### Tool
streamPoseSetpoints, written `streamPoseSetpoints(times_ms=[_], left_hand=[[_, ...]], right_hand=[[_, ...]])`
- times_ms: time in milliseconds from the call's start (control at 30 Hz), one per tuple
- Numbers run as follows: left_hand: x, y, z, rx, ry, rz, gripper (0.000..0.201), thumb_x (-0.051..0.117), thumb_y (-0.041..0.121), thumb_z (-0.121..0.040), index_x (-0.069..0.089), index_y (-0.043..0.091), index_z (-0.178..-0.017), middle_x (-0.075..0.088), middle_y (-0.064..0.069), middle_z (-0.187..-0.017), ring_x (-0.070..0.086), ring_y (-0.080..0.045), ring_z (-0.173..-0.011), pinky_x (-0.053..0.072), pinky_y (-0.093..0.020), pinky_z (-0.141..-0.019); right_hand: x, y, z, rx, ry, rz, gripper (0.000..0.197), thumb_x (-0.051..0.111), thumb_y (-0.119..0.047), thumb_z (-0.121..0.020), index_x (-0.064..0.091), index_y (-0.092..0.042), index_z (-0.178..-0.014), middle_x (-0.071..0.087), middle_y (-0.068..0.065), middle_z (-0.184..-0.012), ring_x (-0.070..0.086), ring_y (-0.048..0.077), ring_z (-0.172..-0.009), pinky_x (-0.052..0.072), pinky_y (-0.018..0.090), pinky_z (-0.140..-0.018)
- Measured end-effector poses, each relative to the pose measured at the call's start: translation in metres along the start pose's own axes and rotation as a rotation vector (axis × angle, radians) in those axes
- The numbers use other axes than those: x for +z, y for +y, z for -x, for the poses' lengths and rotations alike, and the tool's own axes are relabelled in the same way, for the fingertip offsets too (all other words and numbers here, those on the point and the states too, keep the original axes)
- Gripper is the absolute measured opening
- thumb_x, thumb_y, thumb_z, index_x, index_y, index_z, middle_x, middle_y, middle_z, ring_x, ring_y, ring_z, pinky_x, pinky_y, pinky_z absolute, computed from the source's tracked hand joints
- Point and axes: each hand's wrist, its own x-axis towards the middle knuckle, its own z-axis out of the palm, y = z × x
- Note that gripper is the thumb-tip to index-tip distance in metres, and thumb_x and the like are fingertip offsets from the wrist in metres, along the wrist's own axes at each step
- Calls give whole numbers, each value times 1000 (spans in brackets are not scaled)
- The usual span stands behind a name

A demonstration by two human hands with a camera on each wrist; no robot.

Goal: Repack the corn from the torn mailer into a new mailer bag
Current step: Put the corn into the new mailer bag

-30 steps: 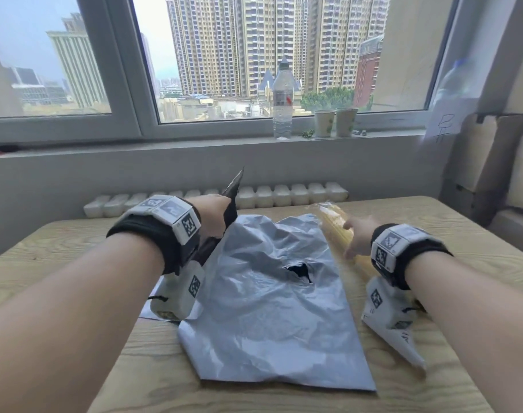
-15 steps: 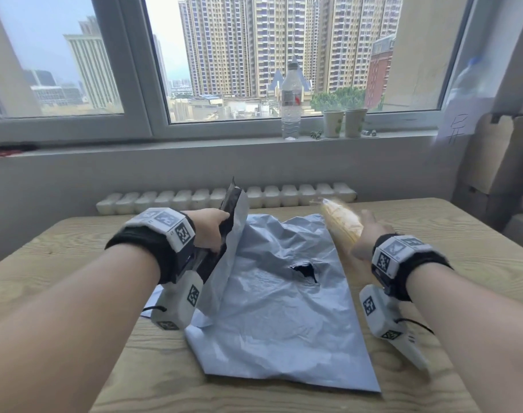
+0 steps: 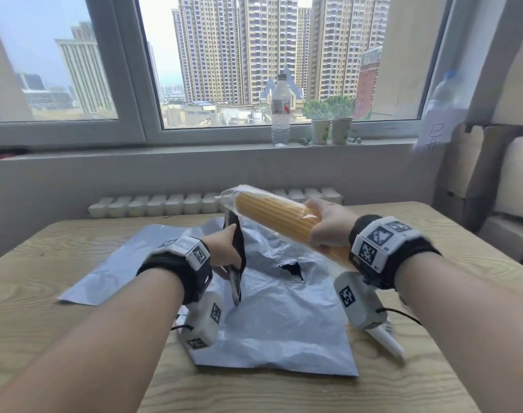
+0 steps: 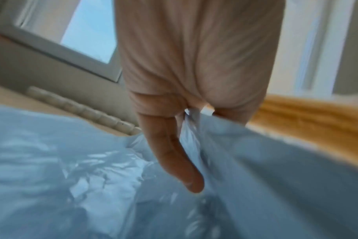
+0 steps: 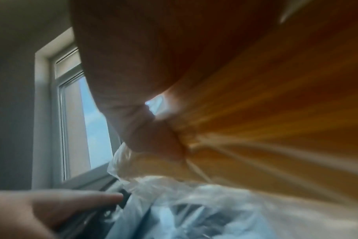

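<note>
While raised, corn (image 3: pixel 276 217) in right hand (image 3: pixel 328 231).

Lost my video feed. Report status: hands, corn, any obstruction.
Left hand pinches new mailer's mouth edge, lifted. Right hand grips wrapped corn, airborne, tip near the opening. Torn mailer flat underneath; nothing blocking.

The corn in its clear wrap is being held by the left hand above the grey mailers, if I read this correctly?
Not quite: the head view shows the right hand holding the corn in its clear wrap above the grey mailers. The left hand grips a mailer's edge instead.
</note>
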Motion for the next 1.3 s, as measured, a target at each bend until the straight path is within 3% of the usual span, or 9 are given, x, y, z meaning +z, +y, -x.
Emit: streamPoseSetpoints(times_ms=[67,167,267,467,567,800,1067,1200,1300], left_hand=[[3,1,1,18,-19,41,51,50,-4,-87,38,16,-132,57,-13,-109,66,-28,-93,61,-37,-70],[10,-2,-3,37,88,-12,55,56,0,-84,44,10,-137,57,-13,-126,60,-28,-109,53,-28,-73],[18,-8,-6,28,110,38,62,71,8,-77,43,13,-132,59,-9,-120,61,-24,-103,55,-29,-72],[19,-16,-8,-7,100,151,48,71,0,-75,45,13,-114,55,-4,-90,61,-15,-69,53,-22,-44],[16,-16,-8,-25,114,129,37,69,0,-75,48,10,-104,57,-7,-86,63,-20,-68,57,-27,-50],[-4,-32,-5,9,419,-195,26,55,15,-79,58,26,-101,65,0,-112,60,-22,-102,50,-29,-84],[-58,-19,8,144,428,-177,56,39,-1,-85,60,26,-130,53,-5,-140,51,-27,-125,42,-29,-101],[-78,-22,15,269,637,-31,49,51,2,-85,62,22,-128,64,-4,-127,59,-24,-117,45,-31,-103],[-104,-22,28,363,1016,223,46,57,4,-85,62,19,-128,68,-5,-122,64,-20,-109,46,-24,-96]], right_hand=[[7,7,7,11,-48,16,77,62,-3,-64,39,-35,-130,55,-1,-93,60,19,-83,58,34,-67],[14,15,15,9,-72,52,78,60,-3,-69,34,-35,-136,54,-2,-91,58,16,-80,53,29,-59],[17,19,22,-6,-88,123,75,58,-3,-71,35,-34,-136,54,-2,-90,57,14,-78,54,28,-61],[17,21,27,-54,-67,260,69,53,-3,-71,42,-31,-133,50,-9,-87,49,8,-74,43,23,-55],[20,17,28,-88,-35,355,62,49,-7,-74,42,-32,-130,59,-3,-109,56,16,-89,50,27,-68],[20,19,22,-39,-78,537,53,56,-14,-69,50,-28,-120,58,-4,-96,56,17,-86,48,30,-68],[27,27,14,65,-144,355,74,62,-7,-66,40,-25,-135,53,-5,-89,55,13,-79,46,25,-55],[30,30,15,93,-162,333,76,67,-8,-67,38,-24,-136,54,-2,-95,55,15,-83,46,25,-54],[32,31,15,99,-160,318,76,68,-7,-66,39,-23,-135,53,-2,-95,54,16,-85,43,24,-53]])
